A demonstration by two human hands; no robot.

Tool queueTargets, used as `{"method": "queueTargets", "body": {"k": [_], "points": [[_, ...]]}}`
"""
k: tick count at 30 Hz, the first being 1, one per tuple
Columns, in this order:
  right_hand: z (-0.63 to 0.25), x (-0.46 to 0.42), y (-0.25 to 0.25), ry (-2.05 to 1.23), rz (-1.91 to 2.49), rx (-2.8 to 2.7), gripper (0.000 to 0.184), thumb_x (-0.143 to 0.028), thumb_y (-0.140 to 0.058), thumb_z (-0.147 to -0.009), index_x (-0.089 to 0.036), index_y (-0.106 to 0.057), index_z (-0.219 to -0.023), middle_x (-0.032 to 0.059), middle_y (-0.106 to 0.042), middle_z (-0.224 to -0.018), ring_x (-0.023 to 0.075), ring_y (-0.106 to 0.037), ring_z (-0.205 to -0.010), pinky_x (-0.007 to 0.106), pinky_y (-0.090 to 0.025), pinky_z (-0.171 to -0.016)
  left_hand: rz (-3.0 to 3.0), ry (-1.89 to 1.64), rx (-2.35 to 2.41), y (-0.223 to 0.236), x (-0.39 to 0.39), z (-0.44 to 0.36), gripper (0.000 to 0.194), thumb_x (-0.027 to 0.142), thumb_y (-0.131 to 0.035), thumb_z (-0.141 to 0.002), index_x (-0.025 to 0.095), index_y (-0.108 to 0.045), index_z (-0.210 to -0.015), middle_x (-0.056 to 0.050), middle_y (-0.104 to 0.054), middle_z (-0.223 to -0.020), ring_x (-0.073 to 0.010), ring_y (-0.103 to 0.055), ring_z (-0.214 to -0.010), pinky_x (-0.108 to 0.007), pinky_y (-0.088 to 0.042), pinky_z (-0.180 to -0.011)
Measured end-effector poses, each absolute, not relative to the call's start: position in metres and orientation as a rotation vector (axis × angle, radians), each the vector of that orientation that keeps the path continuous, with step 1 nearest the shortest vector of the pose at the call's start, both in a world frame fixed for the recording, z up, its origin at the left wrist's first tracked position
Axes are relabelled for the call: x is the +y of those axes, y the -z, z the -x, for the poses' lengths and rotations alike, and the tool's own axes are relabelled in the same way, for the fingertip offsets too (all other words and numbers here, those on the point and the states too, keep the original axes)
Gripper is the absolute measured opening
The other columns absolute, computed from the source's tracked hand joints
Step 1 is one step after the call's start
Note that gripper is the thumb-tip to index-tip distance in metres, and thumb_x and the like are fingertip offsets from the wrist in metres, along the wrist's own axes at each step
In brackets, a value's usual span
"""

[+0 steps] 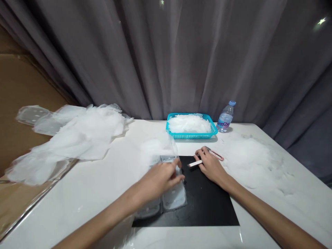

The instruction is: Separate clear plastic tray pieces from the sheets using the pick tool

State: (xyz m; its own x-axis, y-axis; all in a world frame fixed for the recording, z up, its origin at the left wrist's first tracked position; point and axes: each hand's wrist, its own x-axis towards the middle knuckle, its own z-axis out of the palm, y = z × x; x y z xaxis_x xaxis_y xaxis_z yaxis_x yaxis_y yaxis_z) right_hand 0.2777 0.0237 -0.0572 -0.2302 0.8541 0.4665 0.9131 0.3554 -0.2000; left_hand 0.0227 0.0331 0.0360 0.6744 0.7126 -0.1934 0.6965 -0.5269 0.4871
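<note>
My left hand (166,174) is over a clear plastic film with rounded rectangular outlines (174,197), its thumb and forefinger apart near the right edge; its other fingers are hidden. The film lies partly on a black mat (207,204), and blurred white film (158,147) rises behind the hand. On the mat's far right part rests my right hand (207,164), closed around a slim white stick-like tool (195,163) with a dark tip pointing left. A pink-edged metal tool (217,155) sits right beside its fingers; whether the hand touches it is unclear.
A turquoise basket (190,136) with white sheets stands at the back, beside a water bottle (225,119). A large stack of white film pieces (85,133) lies at the left, near cardboard (23,90). More white film (251,162) covers the right side. A grey curtain (168,58) hangs behind.
</note>
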Motion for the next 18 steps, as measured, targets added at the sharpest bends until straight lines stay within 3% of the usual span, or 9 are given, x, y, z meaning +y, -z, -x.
{"method": "queueTargets", "body": {"k": [4,7,12,18], "points": [[-0.278,0.024,0.057,0.147,1.529,-2.125,0.015,-0.023,-0.043,-0.110,-0.021,-0.056,-0.103,0.0083,-0.063,-0.103,0.0223,-0.066,-0.083,0.033,-0.050,-0.070,-2.394,-0.144,1.512,-0.044,0.075,0.001,0.037,0.061,-0.056,-0.097,0.025,-0.050,-0.101,-0.004,-0.072,-0.080,-0.0264,-0.067,-0.069,-0.033,-0.035,-0.061],[-0.278,0.024,0.057,0.137,1.527,-2.127,0.014,-0.024,-0.043,-0.109,-0.020,-0.056,-0.104,0.0086,-0.062,-0.104,0.0223,-0.066,-0.082,0.033,-0.049,-0.069,-2.383,-0.200,1.559,-0.034,0.095,0.008,0.042,0.066,-0.048,-0.099,0.025,-0.045,-0.090,-0.003,-0.069,-0.080,-0.0255,-0.066,-0.071,-0.032,-0.035,-0.062],[-0.279,0.024,0.057,0.128,1.538,-2.134,0.013,-0.023,-0.044,-0.109,-0.019,-0.056,-0.106,0.0091,-0.061,-0.104,0.0227,-0.066,-0.081,0.033,-0.048,-0.066,-2.483,-0.253,1.324,-0.008,0.097,-0.006,0.046,0.069,-0.053,-0.097,0.024,-0.047,-0.090,-0.001,-0.064,-0.083,-0.0238,-0.063,-0.078,-0.032,-0.037,-0.069],[-0.281,0.024,0.055,0.122,1.542,-2.150,0.013,-0.023,-0.044,-0.109,-0.019,-0.057,-0.107,0.0095,-0.062,-0.105,0.0231,-0.065,-0.083,0.033,-0.049,-0.072,-2.466,-0.185,1.016,-0.015,0.099,-0.001,0.048,0.067,-0.058,-0.097,0.021,-0.054,-0.082,-0.001,-0.059,-0.080,-0.0214,-0.057,-0.078,-0.031,-0.037,-0.072]]}}
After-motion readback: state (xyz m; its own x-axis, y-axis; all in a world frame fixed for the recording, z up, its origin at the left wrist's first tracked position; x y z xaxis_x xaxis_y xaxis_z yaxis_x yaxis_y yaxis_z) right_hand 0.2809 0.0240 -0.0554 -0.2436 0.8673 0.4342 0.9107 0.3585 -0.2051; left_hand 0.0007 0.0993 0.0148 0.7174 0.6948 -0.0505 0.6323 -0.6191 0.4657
